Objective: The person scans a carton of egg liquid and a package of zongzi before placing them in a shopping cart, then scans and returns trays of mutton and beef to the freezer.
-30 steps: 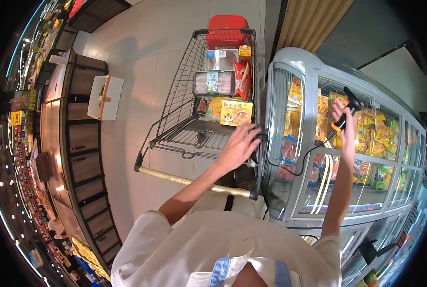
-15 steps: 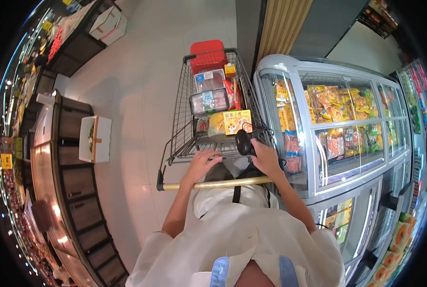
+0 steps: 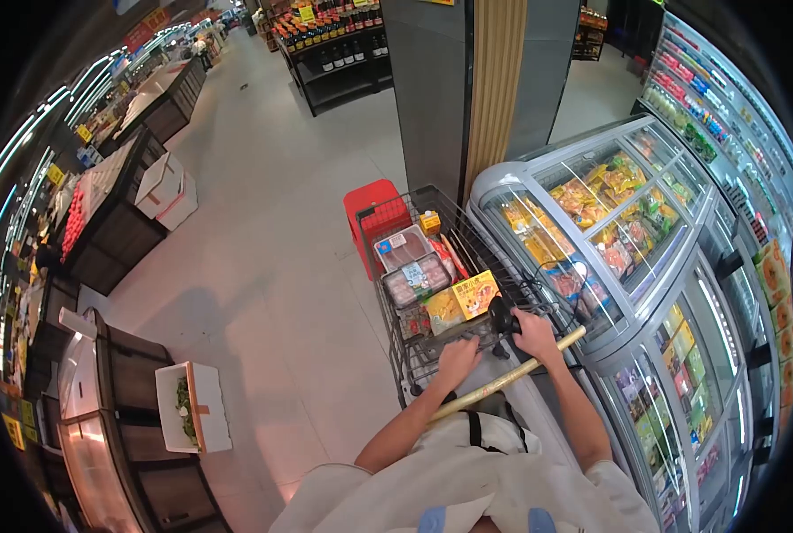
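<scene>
My right hand (image 3: 533, 336) is closed on a black rounded handheld device (image 3: 501, 314) above the near right end of a wire shopping cart (image 3: 396, 330). Curled into a loose fist, my left hand (image 3: 459, 358) sits over the near end of the basket; what its fingers hold, if anything, I cannot make out. Both hands are beyond the cart's gold handlebar (image 3: 506, 379). Inside lie a yellow food box (image 3: 476, 294), a bag of yellow food (image 3: 444, 311), two clear trays of packed meat, a small orange box (image 3: 429, 222) and a red packet (image 3: 455, 254).
A glass-topped freezer (image 3: 583, 226) with yellow bags stands close along the cart's right side. Ahead rise a grey pillar (image 3: 432, 98) and a bottle shelf (image 3: 339, 58). A red bin (image 3: 367, 207) is by the cart's far end. A white foam box (image 3: 221, 422) is at left.
My view has tilted up and turned, showing more aisle ahead. The cart appears angled and lower right. My left fingers have curled in; my right hand still grips the black device.
</scene>
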Motion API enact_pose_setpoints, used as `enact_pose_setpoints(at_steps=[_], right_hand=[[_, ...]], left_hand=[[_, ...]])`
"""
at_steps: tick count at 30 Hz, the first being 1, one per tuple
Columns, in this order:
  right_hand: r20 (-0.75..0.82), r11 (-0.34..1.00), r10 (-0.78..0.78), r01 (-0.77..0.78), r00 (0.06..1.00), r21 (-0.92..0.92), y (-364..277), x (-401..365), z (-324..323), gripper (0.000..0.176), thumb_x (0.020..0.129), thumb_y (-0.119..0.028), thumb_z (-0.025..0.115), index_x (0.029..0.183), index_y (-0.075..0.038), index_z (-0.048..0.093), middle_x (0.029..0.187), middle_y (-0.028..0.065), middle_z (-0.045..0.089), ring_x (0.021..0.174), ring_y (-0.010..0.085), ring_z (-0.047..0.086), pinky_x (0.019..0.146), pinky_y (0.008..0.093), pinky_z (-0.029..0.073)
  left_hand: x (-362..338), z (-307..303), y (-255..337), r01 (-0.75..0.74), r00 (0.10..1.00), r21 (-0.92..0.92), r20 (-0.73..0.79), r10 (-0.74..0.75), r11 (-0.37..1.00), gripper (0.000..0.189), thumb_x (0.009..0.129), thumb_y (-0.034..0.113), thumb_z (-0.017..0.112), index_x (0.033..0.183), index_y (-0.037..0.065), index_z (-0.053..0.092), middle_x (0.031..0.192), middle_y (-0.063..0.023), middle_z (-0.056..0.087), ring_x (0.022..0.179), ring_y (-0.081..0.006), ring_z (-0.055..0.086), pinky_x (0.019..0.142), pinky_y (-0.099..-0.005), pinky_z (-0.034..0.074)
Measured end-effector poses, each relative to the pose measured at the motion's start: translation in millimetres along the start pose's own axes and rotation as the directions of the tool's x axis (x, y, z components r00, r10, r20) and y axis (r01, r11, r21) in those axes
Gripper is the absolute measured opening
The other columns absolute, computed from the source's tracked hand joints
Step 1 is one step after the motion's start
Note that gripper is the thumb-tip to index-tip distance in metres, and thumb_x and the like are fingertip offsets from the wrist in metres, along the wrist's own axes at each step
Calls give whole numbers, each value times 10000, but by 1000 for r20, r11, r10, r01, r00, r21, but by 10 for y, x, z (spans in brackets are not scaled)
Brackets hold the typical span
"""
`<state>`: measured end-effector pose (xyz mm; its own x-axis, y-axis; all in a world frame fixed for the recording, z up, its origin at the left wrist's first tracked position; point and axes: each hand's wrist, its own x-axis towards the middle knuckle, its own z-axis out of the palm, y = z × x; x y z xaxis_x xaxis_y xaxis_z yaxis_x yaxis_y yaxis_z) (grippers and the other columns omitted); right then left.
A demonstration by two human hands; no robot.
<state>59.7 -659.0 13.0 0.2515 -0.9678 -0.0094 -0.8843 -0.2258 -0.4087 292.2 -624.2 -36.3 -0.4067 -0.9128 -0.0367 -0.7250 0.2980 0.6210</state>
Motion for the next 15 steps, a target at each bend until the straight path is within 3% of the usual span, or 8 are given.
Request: enact_pose_setpoints(at_steps=[3, 10, 15], right_hand=[[20, 992, 97, -98, 995, 74, -368, -228, 130, 544, 736, -120, 692, 1257, -2, 590, 1161, 224, 668, 1069, 398, 644, 919, 462, 527], [-20, 977, 186, -183, 982, 112, -974, -814, 427, 552, 748, -132, 683, 1274, 6, 584, 1191, 237, 659, 1100, 408, 630, 937, 470, 516], [-63, 970, 207, -196, 976, 144, -1481, -1347, 741, 500, 753, -117, 675, 1228, -9, 566, 1119, 237, 649, 1047, 443, 625, 885, 514, 506]], left_hand=[[-191, -100, -6, -5, 999, 35, 34, 4, 999, 284, 876, 288, 699, 968, 27, 633, 810, -202, 697, 812, -397, 696, 719, -506, 547], [-816, -179, -340, -90, 993, 68, 80, 85, 994, 296, 844, 299, 730, 916, 18, 672, 817, -195, 705, 815, -374, 708, 731, -488, 557], [-1421, -289, -504, -129, 988, 110, 100, 119, 985, 283, 805, 292, 766, 826, 22, 685, 834, -186, 701, 825, -379, 701, 733, -491, 554]])
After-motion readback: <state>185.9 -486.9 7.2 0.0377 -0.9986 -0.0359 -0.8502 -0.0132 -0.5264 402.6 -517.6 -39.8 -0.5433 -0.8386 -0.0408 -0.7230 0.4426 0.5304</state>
